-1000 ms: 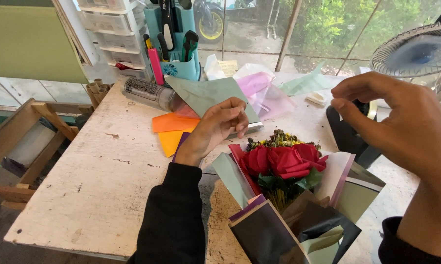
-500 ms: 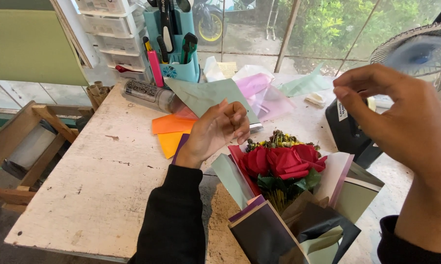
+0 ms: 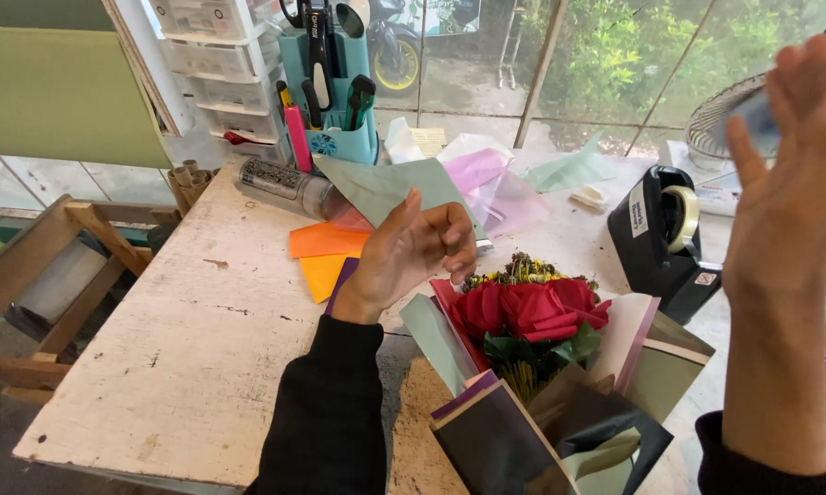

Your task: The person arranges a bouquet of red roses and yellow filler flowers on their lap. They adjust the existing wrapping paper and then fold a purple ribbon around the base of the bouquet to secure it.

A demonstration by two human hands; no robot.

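- Bouquet (image 3: 546,316) of red roses sits in the lower middle of the frame, right between the two hands.
- Left hand (image 3: 411,252) is just left of the roses, in the middle of the frame. Its fingers (image 3: 449,240) are curled in loosely, with the thumb sticking up. I cannot tell if they pinch anything small.
- Right hand (image 3: 793,197) is lifted high at the right edge of the frame, well above the flowers. Its fingers point up and look spread out, holding nothing I can see.
- Tape dispenser (image 3: 662,240) is black, with a clear roll on it, and stands just right of the roses, below the raised hand.
- To do this step well, I think the hands should move slowly, stay off the soft petals, and keep the wrap tight and even.
- Roses are bright red and packed close, with tiny yellow and dark flowers behind them and green leaves under them.
- Wrapping paper (image 3: 514,445) around them is dark, pale green and white, folded in layers.
- Table (image 3: 193,348) is white and worn. Orange sheets (image 3: 326,252) lie behind the left hand, and a blue tool holder (image 3: 335,137) stands at the upper middle.
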